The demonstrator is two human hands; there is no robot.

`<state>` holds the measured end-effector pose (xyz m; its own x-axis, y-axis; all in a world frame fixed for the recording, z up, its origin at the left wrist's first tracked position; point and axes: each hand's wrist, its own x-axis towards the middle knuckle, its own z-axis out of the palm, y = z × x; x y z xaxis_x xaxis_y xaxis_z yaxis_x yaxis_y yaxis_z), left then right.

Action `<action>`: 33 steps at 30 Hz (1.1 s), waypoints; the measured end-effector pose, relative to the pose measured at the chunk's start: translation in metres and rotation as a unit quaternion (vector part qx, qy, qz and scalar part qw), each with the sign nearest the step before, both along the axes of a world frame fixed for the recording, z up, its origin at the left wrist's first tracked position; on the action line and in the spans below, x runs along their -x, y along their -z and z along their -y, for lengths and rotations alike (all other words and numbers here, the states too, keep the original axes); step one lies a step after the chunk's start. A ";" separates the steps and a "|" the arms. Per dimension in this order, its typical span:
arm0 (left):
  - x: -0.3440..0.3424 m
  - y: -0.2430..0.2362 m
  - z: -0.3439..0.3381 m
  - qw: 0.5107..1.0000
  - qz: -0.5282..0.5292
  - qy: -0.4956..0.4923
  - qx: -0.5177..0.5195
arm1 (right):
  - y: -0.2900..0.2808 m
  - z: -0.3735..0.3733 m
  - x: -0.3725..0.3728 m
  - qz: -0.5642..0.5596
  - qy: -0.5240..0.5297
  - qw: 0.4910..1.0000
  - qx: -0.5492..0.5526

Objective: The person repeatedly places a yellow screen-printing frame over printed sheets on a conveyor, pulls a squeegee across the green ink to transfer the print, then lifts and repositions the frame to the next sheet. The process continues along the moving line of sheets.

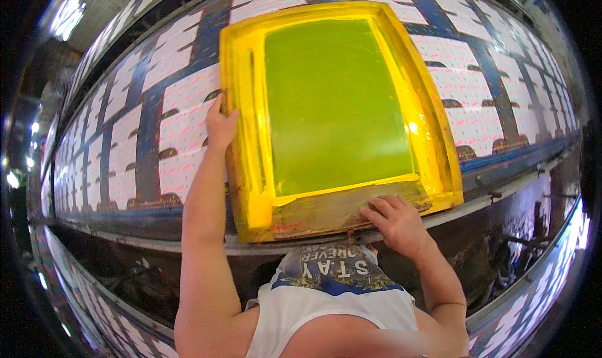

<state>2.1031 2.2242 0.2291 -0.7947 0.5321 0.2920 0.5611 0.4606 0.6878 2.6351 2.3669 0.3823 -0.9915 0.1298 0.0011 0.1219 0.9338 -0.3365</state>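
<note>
A yellow-smeared screen printing frame (448, 163) with a green mesh (332, 107) lies over the printing table in front of me. My left hand (221, 122) is closed round the frame's left side, fingers at its outer edge and thumb on top. Along the near end of the frame, inside its rim, rests a wide grey-brown board (320, 215) that looks like a squeegee. My right hand (396, 225) bends its fingers over the right part of this board; the thumb is toward its middle, and the palm faces down.
White printed sheets (461, 75) with dark cut-outs lie in rows on the long dark-blue table (147, 151), left, right and beyond the frame. A metal rail (514, 185) runs along its near edge. Another table with similar sheets (94, 301) stands behind me.
</note>
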 end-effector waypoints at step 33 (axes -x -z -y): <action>-0.005 -0.006 0.014 0.992 -0.043 -0.095 0.069 | 0.035 0.065 0.096 0.016 0.042 0.989 -0.143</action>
<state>2.1076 2.2103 0.2353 -0.8603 0.4144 0.2968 0.5081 0.6509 0.5640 2.5396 2.3019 0.3469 -0.9773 0.2109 0.0183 0.2096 0.9762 -0.0551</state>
